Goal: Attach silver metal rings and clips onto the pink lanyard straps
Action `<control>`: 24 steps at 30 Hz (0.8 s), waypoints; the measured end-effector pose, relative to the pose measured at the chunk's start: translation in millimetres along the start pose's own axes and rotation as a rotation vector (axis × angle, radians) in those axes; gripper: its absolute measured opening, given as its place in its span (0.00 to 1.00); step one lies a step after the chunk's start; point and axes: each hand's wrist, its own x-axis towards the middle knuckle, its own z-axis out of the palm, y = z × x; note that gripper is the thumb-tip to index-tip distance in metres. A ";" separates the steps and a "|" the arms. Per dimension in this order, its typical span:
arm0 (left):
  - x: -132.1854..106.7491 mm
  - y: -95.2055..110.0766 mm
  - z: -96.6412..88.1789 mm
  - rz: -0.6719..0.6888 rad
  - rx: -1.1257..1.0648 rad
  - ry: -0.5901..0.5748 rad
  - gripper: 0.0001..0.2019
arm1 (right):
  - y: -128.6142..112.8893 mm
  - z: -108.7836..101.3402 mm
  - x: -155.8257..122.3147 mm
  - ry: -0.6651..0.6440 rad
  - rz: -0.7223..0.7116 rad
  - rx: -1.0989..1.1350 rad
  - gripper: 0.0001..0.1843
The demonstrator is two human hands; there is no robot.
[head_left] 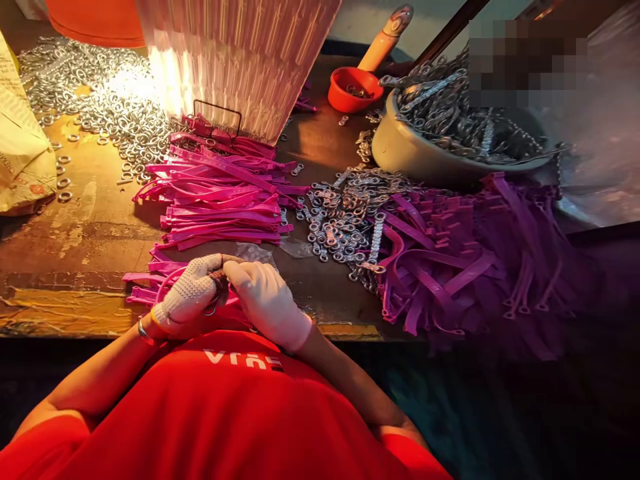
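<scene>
My left hand (193,293), in a white dotted glove, is closed in front of my chest at the table's edge. Its fingers curl inward, and a small dark ring-like piece (212,310) shows below them. My right hand (267,293), in a plain white glove, meets it with the fingertips pinched together. What lies between the fingers is too hidden to name. A curved pink strap (163,290) runs behind my left glove; whether it is held I cannot tell. Flat bundles of pink straps (220,227) lie just beyond both hands.
Metal rings (125,113) are heaped at the back left beside a paper sack (25,147). A clear ribbed sheet (240,60) stands behind the straps. Rightward are linked metal pieces (340,227), purple straps (450,267), a red bowl (345,103) and a grey tub (415,143) of chains.
</scene>
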 end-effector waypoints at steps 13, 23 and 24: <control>2.5 9.3 -1.5 -0.008 0.322 -0.011 0.11 | 10.4 -8.7 6.8 -0.106 0.129 0.009 0.12; 47.6 26.0 -5.1 -0.197 -0.021 -0.070 0.15 | 53.0 -12.6 22.6 -0.014 0.383 0.476 0.17; 54.5 30.7 -5.5 -0.165 -0.007 -0.053 0.16 | 68.7 -12.9 34.5 0.070 0.428 0.458 0.17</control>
